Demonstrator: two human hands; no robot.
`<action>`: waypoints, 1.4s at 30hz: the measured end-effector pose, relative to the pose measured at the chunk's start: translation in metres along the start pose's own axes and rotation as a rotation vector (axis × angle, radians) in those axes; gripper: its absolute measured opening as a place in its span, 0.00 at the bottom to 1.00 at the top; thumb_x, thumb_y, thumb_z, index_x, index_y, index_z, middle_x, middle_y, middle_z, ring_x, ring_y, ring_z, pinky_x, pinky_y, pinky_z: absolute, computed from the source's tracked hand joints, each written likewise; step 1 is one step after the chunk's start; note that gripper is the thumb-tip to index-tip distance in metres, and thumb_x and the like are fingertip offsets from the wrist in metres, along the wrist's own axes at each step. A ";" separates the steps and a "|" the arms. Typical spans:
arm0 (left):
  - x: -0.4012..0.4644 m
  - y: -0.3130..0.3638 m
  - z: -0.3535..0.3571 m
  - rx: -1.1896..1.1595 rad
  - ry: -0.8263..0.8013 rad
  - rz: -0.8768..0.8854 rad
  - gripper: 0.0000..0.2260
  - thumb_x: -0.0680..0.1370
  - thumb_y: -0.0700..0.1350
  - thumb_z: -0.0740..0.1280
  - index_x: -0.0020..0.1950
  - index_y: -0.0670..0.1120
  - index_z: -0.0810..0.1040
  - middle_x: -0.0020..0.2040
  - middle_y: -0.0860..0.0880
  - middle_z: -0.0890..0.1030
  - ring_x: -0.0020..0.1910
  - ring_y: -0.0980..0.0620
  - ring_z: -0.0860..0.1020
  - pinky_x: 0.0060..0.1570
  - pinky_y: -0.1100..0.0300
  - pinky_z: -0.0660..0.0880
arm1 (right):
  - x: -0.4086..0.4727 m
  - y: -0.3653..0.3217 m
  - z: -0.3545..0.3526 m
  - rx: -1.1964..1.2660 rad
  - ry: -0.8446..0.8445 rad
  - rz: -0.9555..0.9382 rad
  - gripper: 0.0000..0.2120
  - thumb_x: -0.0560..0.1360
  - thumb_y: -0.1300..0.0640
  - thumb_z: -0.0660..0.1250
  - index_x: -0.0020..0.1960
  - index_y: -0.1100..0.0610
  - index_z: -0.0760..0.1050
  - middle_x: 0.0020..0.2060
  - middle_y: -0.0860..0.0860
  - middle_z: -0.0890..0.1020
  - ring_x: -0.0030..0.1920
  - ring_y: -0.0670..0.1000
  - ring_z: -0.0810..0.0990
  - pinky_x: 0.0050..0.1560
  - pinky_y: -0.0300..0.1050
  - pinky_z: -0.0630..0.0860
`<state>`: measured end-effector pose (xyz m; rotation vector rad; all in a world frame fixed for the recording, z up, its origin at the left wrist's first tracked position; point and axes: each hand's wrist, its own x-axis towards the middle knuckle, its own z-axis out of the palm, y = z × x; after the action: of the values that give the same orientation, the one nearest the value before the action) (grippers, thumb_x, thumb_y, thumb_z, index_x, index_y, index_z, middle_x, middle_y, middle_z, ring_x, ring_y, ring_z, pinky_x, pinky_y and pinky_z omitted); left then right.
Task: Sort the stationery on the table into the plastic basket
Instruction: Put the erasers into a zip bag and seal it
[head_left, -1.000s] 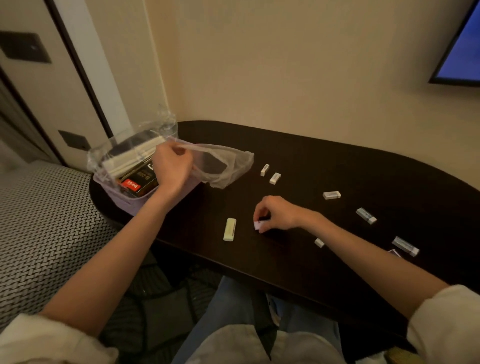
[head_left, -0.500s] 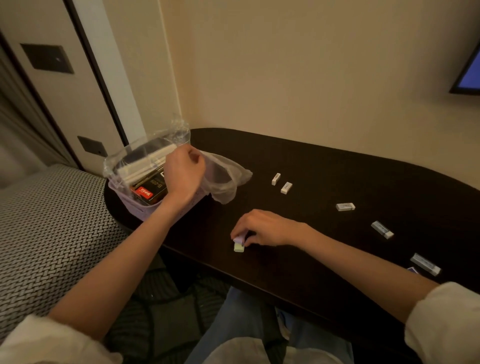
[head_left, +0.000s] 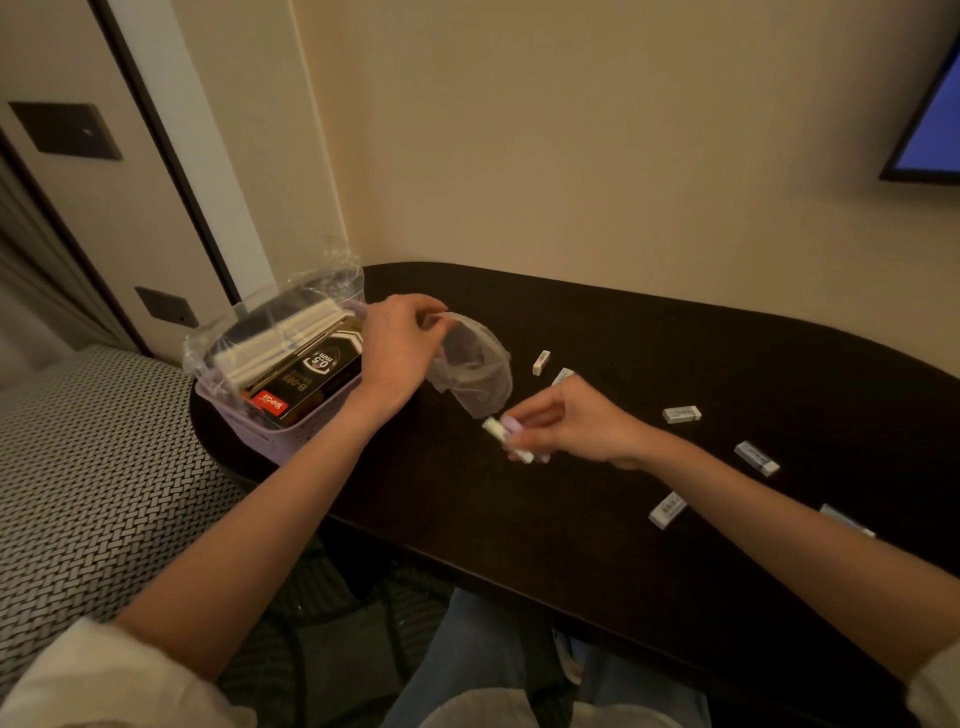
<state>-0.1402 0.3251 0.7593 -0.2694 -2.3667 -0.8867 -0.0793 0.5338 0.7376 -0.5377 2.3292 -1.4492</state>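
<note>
A lilac plastic basket (head_left: 291, 434) stands at the table's left end, holding a black box (head_left: 306, 376) and white packs under clear wrap. My left hand (head_left: 397, 343) pinches the rim of a small clear plastic bag (head_left: 475, 371) just right of the basket, holding it up off the table. My right hand (head_left: 563, 423) holds a pale green eraser (head_left: 496, 431) and a lilac eraser (head_left: 511, 423) together in its fingertips, just below the bag. Several white erasers lie on the dark table (head_left: 571, 525): one eraser (head_left: 541, 362) behind my right hand, another eraser (head_left: 681, 414) to its right.
More erasers lie toward the right edge: one eraser (head_left: 756, 458) and a nearer eraser (head_left: 667, 510). A patterned seat (head_left: 88, 467) is left of the table. A wall runs behind the table, with a screen (head_left: 930, 124) at top right.
My right hand gathered the green eraser together with the small one and lifted both off the table toward the bag. My left hand raised the bag's rim.
</note>
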 end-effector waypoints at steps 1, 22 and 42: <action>0.001 0.003 0.004 -0.004 -0.018 0.014 0.12 0.76 0.45 0.71 0.57 0.43 0.82 0.51 0.48 0.84 0.48 0.55 0.81 0.55 0.62 0.75 | -0.005 -0.008 -0.001 0.191 0.021 0.069 0.14 0.74 0.63 0.69 0.59 0.62 0.78 0.48 0.56 0.85 0.49 0.55 0.84 0.44 0.43 0.82; -0.004 0.026 0.031 -0.033 -0.279 0.118 0.08 0.80 0.45 0.65 0.54 0.45 0.83 0.40 0.53 0.82 0.36 0.63 0.77 0.35 0.74 0.69 | 0.053 -0.023 -0.014 0.889 0.280 0.399 0.13 0.79 0.67 0.57 0.60 0.55 0.71 0.57 0.59 0.76 0.52 0.52 0.77 0.43 0.41 0.74; 0.005 0.008 0.039 -0.241 -0.268 -0.261 0.07 0.79 0.44 0.66 0.50 0.43 0.83 0.40 0.47 0.84 0.33 0.55 0.83 0.38 0.57 0.82 | 0.078 -0.019 -0.031 0.576 0.374 0.379 0.16 0.77 0.69 0.61 0.64 0.67 0.71 0.56 0.62 0.79 0.52 0.55 0.82 0.49 0.46 0.81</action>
<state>-0.1592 0.3566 0.7426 -0.1855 -2.5802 -1.3363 -0.1594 0.5115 0.7608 0.3379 1.9497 -2.0175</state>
